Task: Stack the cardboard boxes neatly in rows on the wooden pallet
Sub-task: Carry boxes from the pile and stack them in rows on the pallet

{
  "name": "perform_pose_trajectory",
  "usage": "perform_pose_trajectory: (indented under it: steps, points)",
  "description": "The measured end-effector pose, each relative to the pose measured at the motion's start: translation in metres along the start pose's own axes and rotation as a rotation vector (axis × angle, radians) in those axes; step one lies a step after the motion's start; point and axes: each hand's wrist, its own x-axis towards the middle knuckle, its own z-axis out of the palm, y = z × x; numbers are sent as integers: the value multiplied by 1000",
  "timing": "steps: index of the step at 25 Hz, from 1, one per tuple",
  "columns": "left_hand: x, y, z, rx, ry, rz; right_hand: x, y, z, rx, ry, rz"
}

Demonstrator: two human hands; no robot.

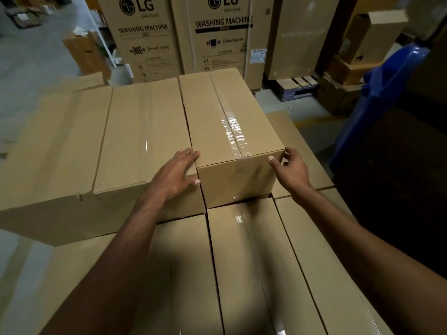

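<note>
One box (232,126) | long axis pointing away | left grip (176,172) flat, touching side | right grip (292,170) clasps corner

End box (227,131) on btm-layer boxes (242,262), just R of top-row boxes (135,131); washing-machine cartons (217,32) behind.

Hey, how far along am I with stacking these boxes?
Done: a lower layer lies in rows, with upper boxes side by side. In hand: the taped box, left hand pressing and right hand gripping its near corners, set against them. Left: the lower box at right is uncovered.
</note>
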Motion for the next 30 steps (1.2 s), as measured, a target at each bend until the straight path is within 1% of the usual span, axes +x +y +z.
perform_pose_trajectory:
  steps: [2,3,6,11,13,15,18,21,23,26,30]
  points:
    - [-28,-1,1,-143,117,-13,-31,-2,-6,31,43,1]
    - [-44,1,2,-235,183,-31,-48,-6,-8,56,37,-5]
    - [-109,15,16,-426,349,-97,-118,-2,-14,173,-98,-26]
    - [-256,71,61,-674,502,-158,-258,47,-31,287,-311,-81]
    - [-323,96,74,-767,544,-197,-313,62,-49,329,-362,-53]
    - [-393,114,81,-773,549,-233,-374,66,-70,343,-394,-22]
    - [-475,120,84,-753,549,-301,-452,57,-87,365,-459,8]
    - [-544,102,86,-797,541,-397,-525,41,-80,392,-517,32]
    - [-583,81,85,-854,549,-437,-565,30,-60,424,-540,40]
    - [-637,29,72,-927,586,-468,-621,13,-7,445,-571,46]
    - [-708,-60,24,-1026,630,-515,-705,-26,75,525,-532,54]
